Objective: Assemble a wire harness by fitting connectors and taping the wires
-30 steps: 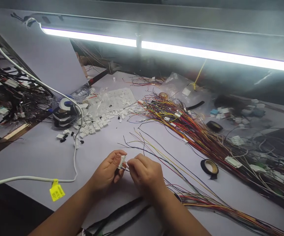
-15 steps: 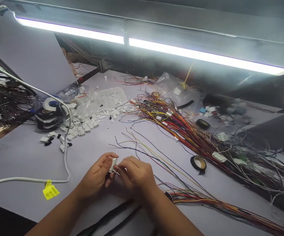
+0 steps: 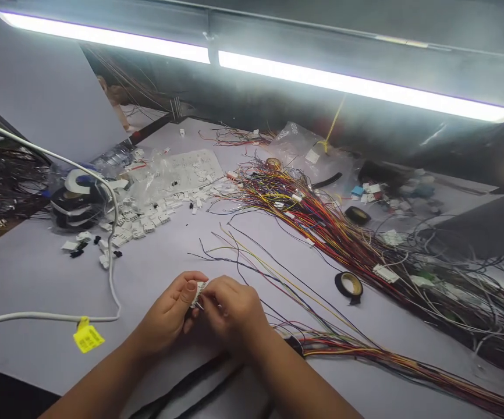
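My left hand [image 3: 171,314] pinches a small white plastic connector [image 3: 198,291] between thumb and forefinger, just above the grey table [image 3: 38,273]. My right hand [image 3: 232,311] is closed against the connector's right side, fingertips on a thin wire end at it. Several loose thin wires [image 3: 252,262], black, yellow and blue, fan out over the table beyond both hands. A bundled multicoloured harness [image 3: 365,358] runs off to the right from under my right wrist.
A pile of white connectors [image 3: 147,218] and clear bags lies at the back left beside stacked tape rolls [image 3: 75,201]. A white cable with a yellow tag [image 3: 87,336] curves at the left. A tape roll [image 3: 348,285] and a big tangle of coloured wires [image 3: 330,227] fill the right.
The view has shifted, so everything sits further left and lower in frame. My right hand's fingers have closed in tighter against the connector; the left hand keeps its grip.
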`<state>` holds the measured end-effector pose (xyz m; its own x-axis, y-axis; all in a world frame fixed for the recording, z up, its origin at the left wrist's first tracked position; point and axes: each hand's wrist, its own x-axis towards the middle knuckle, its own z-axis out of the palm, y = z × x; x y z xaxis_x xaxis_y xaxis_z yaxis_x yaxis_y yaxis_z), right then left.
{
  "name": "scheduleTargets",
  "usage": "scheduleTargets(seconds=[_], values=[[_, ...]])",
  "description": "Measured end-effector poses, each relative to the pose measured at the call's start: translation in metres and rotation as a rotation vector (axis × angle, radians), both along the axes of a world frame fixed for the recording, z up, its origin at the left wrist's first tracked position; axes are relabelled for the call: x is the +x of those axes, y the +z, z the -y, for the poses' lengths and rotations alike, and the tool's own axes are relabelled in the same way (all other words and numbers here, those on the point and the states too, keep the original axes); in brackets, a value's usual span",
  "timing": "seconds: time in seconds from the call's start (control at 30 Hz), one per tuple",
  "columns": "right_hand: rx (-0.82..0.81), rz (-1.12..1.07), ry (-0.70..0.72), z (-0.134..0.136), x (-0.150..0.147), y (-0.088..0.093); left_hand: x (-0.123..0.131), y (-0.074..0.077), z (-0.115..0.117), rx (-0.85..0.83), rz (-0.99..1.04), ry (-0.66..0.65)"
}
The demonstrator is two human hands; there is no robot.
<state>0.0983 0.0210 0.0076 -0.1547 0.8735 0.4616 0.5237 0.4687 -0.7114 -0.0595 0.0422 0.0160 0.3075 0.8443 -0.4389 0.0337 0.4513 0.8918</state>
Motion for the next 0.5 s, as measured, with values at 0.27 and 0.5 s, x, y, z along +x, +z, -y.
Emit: scheduleTargets(seconds=[0.27, 0.5], values=[[-0.092, 0.108, 0.029, 0.005, 0.011, 0.018, 0.0, 0.001, -0.002, -0.021, -0.008, 0.003], [-0.338, 0.319, -0.332, -0.028, 0.086, 0.033, 0.001, -0.002, -0.003, -0.064, 0.103, 0.071]])
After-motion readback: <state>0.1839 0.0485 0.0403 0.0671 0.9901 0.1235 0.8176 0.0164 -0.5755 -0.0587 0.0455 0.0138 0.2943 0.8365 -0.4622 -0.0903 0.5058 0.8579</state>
